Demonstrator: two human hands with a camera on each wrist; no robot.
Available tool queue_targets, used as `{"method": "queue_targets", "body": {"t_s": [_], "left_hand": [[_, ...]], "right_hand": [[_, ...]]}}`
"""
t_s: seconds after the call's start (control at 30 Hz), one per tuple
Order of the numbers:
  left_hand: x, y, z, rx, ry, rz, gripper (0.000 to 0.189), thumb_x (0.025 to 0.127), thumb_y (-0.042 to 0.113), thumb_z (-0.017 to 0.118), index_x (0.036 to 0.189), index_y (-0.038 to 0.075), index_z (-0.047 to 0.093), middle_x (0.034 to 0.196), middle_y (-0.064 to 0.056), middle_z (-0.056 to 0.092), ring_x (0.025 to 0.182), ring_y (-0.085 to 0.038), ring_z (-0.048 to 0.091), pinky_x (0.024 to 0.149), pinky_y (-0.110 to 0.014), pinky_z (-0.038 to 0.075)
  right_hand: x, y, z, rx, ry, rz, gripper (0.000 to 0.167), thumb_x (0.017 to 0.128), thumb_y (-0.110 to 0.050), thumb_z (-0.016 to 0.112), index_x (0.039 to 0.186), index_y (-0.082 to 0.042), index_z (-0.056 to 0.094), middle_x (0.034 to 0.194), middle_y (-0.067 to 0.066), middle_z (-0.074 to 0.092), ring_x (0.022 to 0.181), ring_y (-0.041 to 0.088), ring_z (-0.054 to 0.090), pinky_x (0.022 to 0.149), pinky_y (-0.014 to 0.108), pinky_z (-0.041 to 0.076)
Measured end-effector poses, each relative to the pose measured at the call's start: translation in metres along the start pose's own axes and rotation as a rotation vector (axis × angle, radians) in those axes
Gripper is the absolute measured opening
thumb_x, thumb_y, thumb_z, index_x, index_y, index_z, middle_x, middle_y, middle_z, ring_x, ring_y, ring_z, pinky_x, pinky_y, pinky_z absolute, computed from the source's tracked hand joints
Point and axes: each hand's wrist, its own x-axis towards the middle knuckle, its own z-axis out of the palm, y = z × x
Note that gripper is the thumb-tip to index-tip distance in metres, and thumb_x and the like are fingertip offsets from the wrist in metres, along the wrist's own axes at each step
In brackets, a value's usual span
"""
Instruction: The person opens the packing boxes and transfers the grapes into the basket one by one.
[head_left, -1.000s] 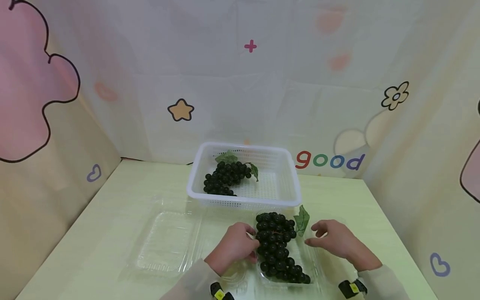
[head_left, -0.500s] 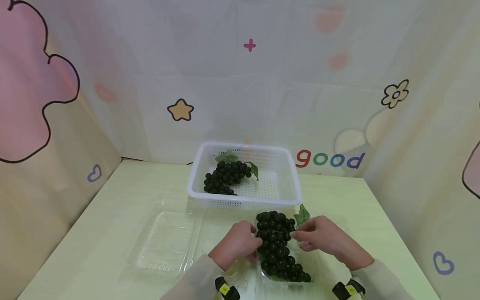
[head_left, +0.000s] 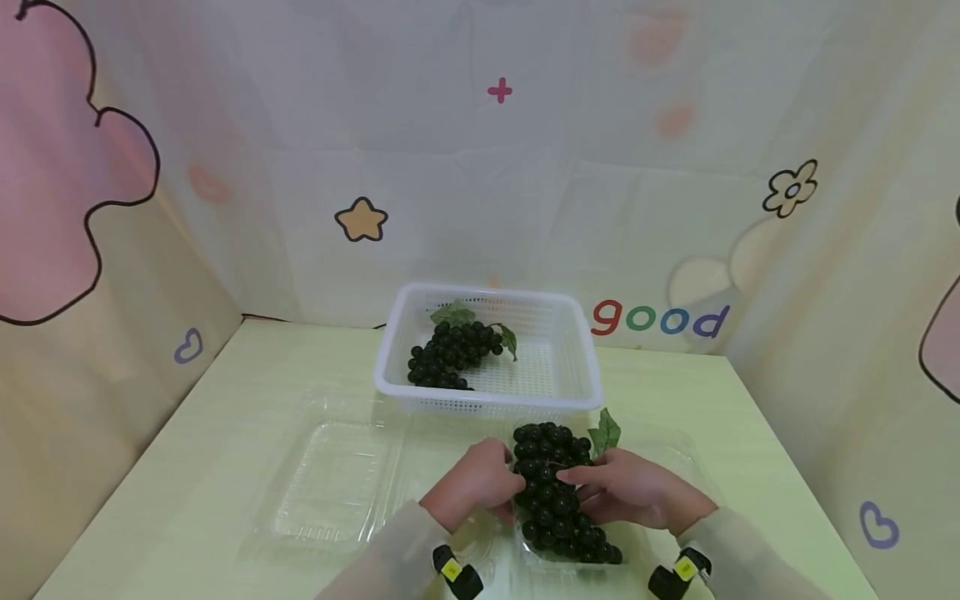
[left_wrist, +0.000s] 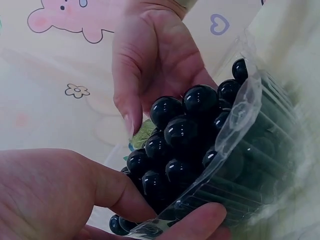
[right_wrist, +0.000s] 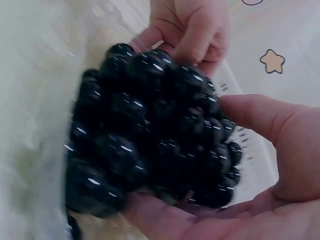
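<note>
A bunch of dark grapes (head_left: 555, 508) with a green leaf (head_left: 604, 432) lies in a clear plastic container (left_wrist: 240, 120) near the table's front. My left hand (head_left: 480, 483) pinches the container's left wall, thumb inside by the grapes and fingers outside, as the left wrist view shows. From the right, my right hand (head_left: 637, 490) grips the bunch, its thumb on top and its fingers curled round the side. The right wrist view shows the grapes (right_wrist: 150, 115) between that thumb and fingers. Part of the right hand's fingers is hidden by the bunch.
Behind the container stands a white perforated basket (head_left: 577, 392) holding another grape bunch (head_left: 450, 354) with leaves. An open clear plastic container (head_left: 330, 475) lies on the table (head_left: 202, 433) at left. A patterned curtain (head_left: 480, 183) encloses the back and sides.
My right hand has moved left from beside the container onto the bunch and now grips it. The left hand has stayed at the container's left wall, nearly still.
</note>
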Motion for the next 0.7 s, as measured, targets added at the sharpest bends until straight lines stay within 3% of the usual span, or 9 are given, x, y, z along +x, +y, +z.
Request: {"method": "queue_targets", "body": {"t_s": [0.1, 0.13, 0.23, 0.33, 0.37, 0.5, 0.63, 0.7], "left_hand": [[0.0, 0.001, -0.001, -0.014, -0.01, -0.015, 0.03, 0.089, 0.005, 0.063, 0.114, -0.013, 0.063, 0.061, -0.014, 0.071, 0.06, -0.031, 0.075, 0.097, -0.045, 0.057], [0.0, 0.002, -0.001, -0.018, -0.012, -0.022, 0.034, 0.089, 0.005, 0.063, 0.118, -0.014, 0.062, 0.061, -0.014, 0.071, 0.06, -0.031, 0.075, 0.098, -0.045, 0.057], [-0.001, 0.002, 0.0, -0.028, -0.013, -0.033, 0.039, 0.09, 0.005, 0.062, 0.124, -0.015, 0.059, 0.062, -0.014, 0.071, 0.061, -0.031, 0.075, 0.099, -0.046, 0.056], [-0.001, 0.002, 0.001, -0.03, -0.007, -0.028, 0.024, 0.089, 0.004, 0.062, 0.108, -0.01, 0.064, 0.061, -0.014, 0.07, 0.059, -0.03, 0.075, 0.091, -0.042, 0.059], [-0.002, 0.002, 0.001, -0.03, -0.002, -0.024, 0.021, 0.088, 0.003, 0.062, 0.105, -0.009, 0.064, 0.061, -0.014, 0.07, 0.059, -0.03, 0.074, 0.089, -0.041, 0.06], [-0.003, 0.001, 0.001, -0.027, 0.013, -0.013, 0.016, 0.086, 0.002, 0.062, 0.099, -0.008, 0.064, 0.06, -0.014, 0.069, 0.057, -0.03, 0.074, 0.086, -0.039, 0.061], [-0.002, 0.001, 0.001, -0.031, 0.012, -0.004, 0.015, 0.085, 0.002, 0.062, 0.097, -0.008, 0.065, 0.06, -0.014, 0.069, 0.056, -0.029, 0.074, 0.081, -0.038, 0.062], [-0.001, 0.001, 0.001, -0.029, 0.008, -0.007, 0.019, 0.086, 0.003, 0.062, 0.101, -0.009, 0.065, 0.06, -0.014, 0.07, 0.056, -0.029, 0.074, 0.085, -0.039, 0.061]], "right_hand": [[0.006, 0.004, 0.002, 0.071, -0.042, 0.013, 0.026, 0.097, -0.033, 0.07, 0.083, -0.012, 0.062, 0.066, -0.005, 0.045, 0.063, 0.01, 0.044, 0.073, 0.031, 0.053], [0.008, 0.005, 0.003, 0.083, -0.045, 0.011, 0.025, 0.098, -0.033, 0.069, 0.085, -0.013, 0.062, 0.066, -0.006, 0.047, 0.064, 0.009, 0.045, 0.074, 0.031, 0.053], [0.011, 0.008, 0.004, 0.116, -0.051, 0.008, 0.033, 0.098, -0.035, 0.067, 0.11, -0.005, 0.066, 0.076, -0.003, 0.064, 0.076, 0.01, 0.06, 0.084, 0.037, 0.058], [0.015, 0.013, 0.004, 0.144, -0.061, -0.002, 0.056, 0.099, -0.038, 0.066, 0.136, 0.002, 0.056, 0.101, 0.005, 0.076, 0.101, 0.019, 0.071, 0.097, 0.047, 0.058], [0.016, 0.014, 0.005, 0.155, -0.065, -0.003, 0.06, 0.099, -0.039, 0.066, 0.139, 0.004, 0.054, 0.105, 0.007, 0.077, 0.104, 0.02, 0.071, 0.099, 0.049, 0.056], [0.018, 0.016, 0.007, 0.203, -0.063, -0.005, 0.06, 0.098, -0.041, 0.067, 0.136, 0.004, 0.057, 0.108, 0.006, 0.076, 0.108, 0.023, 0.07, 0.102, 0.05, 0.054], [0.021, 0.019, 0.011, 0.227, -0.01, 0.008, 0.056, 0.095, -0.043, 0.07, 0.13, 0.001, 0.063, 0.106, 0.001, 0.076, 0.108, 0.022, 0.066, 0.103, 0.047, 0.052], [0.022, 0.021, 0.012, 0.232, 0.007, 0.008, 0.058, 0.094, -0.043, 0.071, 0.13, 0.002, 0.063, 0.108, 0.001, 0.076, 0.109, 0.022, 0.066, 0.105, 0.048, 0.051]]}}
